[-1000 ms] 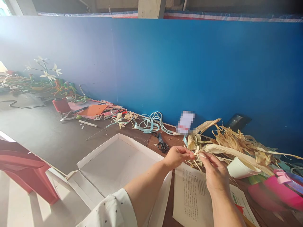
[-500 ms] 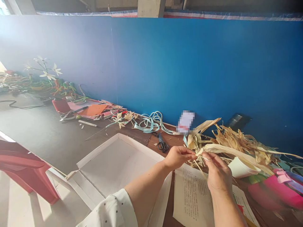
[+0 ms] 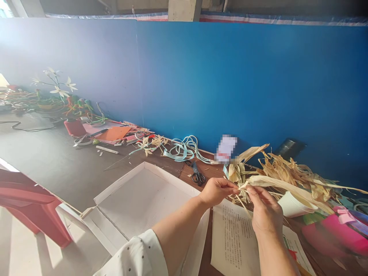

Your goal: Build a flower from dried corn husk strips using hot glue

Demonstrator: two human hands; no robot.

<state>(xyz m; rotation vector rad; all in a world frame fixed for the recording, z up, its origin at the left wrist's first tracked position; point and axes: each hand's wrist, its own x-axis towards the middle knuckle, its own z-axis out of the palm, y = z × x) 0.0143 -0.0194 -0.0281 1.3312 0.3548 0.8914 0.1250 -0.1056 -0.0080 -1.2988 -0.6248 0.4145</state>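
Observation:
A pale strip of dried corn husk (image 3: 243, 187) is pinched between both my hands, above a printed sheet (image 3: 230, 237). My left hand (image 3: 217, 190) grips its left end with thumb and fingertips. On the other side, my right hand (image 3: 266, 209) pinches it with the fingers curled; a thin stalk hangs down between the hands. Just behind lies a heap of dried corn husks (image 3: 290, 172), with one long pale husk reaching right. To the left of my left hand, black-handled scissors (image 3: 197, 176) rest on the table.
A shallow white box lid (image 3: 138, 199) lies left of my forearm. A white cup (image 3: 294, 204) and a pink container (image 3: 330, 230) stand right. Along the blue wall (image 3: 201, 76) are cords, a husk flower (image 3: 147, 145), orange paper (image 3: 116, 133) and a red chair (image 3: 25, 203) sits left.

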